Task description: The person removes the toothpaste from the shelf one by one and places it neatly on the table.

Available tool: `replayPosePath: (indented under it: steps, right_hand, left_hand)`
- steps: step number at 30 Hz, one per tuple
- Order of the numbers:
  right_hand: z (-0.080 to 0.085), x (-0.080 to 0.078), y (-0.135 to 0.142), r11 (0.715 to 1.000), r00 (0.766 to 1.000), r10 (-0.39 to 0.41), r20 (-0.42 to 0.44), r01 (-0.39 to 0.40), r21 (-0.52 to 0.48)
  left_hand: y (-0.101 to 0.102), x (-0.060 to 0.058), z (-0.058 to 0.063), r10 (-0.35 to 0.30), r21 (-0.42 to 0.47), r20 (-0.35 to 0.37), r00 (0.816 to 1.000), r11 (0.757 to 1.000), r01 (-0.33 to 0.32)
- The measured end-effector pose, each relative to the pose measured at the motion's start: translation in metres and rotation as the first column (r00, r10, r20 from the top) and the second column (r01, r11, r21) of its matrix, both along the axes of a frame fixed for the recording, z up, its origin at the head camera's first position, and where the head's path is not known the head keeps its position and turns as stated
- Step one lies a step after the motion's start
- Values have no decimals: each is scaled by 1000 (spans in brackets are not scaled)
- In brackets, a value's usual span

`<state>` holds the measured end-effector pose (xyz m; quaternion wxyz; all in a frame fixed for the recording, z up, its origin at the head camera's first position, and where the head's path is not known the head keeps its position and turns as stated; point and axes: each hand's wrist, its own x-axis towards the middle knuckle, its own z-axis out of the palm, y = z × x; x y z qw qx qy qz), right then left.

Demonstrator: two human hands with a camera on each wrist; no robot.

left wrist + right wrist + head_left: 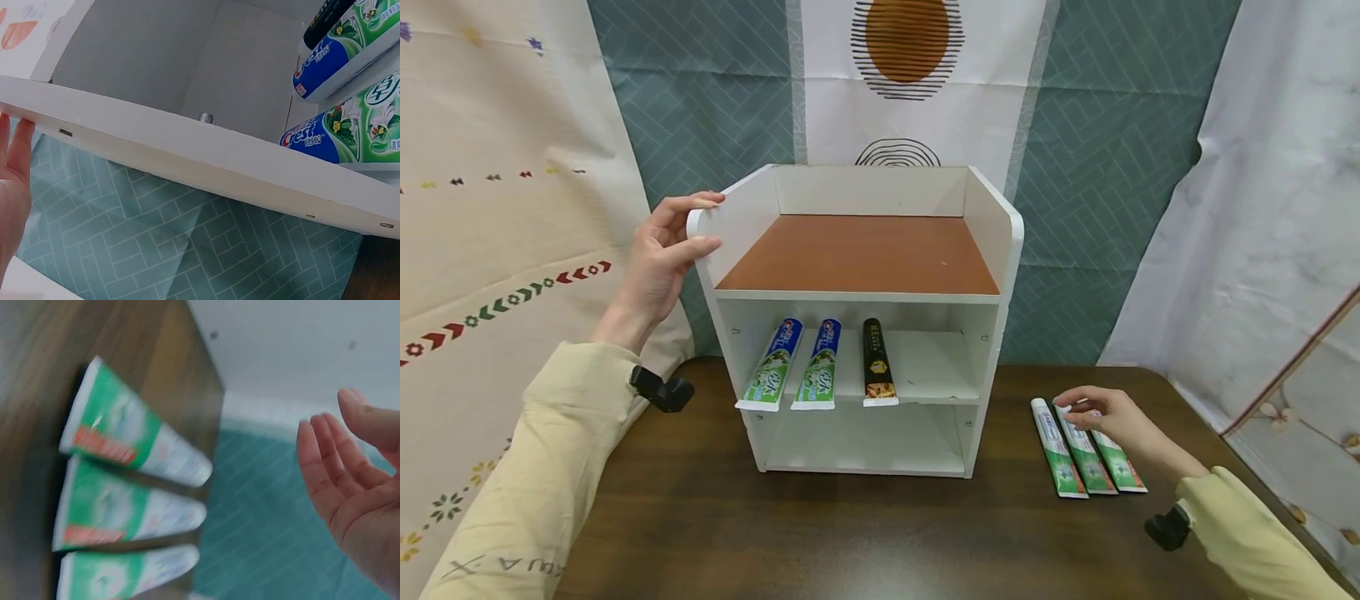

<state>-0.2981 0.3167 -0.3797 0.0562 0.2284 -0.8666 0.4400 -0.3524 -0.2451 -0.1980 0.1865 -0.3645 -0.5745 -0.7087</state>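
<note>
My left hand (658,258) grips the upper left side panel of a small white shelf unit (868,297), thumb and fingers about its rounded edge. Two blue-and-green Crest toothpaste tubes, the outer one (772,367) and its neighbour (820,367), lie on the middle shelf with a black toothpaste tube (877,362) to their right. Their flat ends stick out over the front. At the right, my right hand (1108,417) hovers over three green-and-white toothpaste tubes (1060,450) lying side by side. In the right wrist view its fingers (325,462) are loosely extended, holding nothing.
The unit stands on a dark wooden table (865,533). Its top has a brown surface (865,254) inside raised white walls. Behind hangs a teal patterned cloth (1112,183); a cream embroidered cloth (497,225) hangs at the left and a white one (1285,208) at the right.
</note>
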Motion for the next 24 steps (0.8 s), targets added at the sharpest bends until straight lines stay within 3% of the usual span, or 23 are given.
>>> replayPosePath:
  steps: [9,13,19,24]
  right_hand:
    - [24,2,-45,988,987,130,-91,-122,92]
    - [37,9,-67,980,974,194,-118,-189,58]
    - [65,30,-106,950,931,293,-218,-309,-43]
    - [75,36,-131,939,893,313,-323,-342,-35]
  left_hand:
    - [2,-2,0,11,-14,-11,1000,1000,-11]
    - [2,-1,0,21,-17,-11,1000,1000,-22]
    - [0,-1,0,22,-18,-14,1000,1000,-23]
    - [-1,-1,-1,26,-17,-14,1000,999,-26]
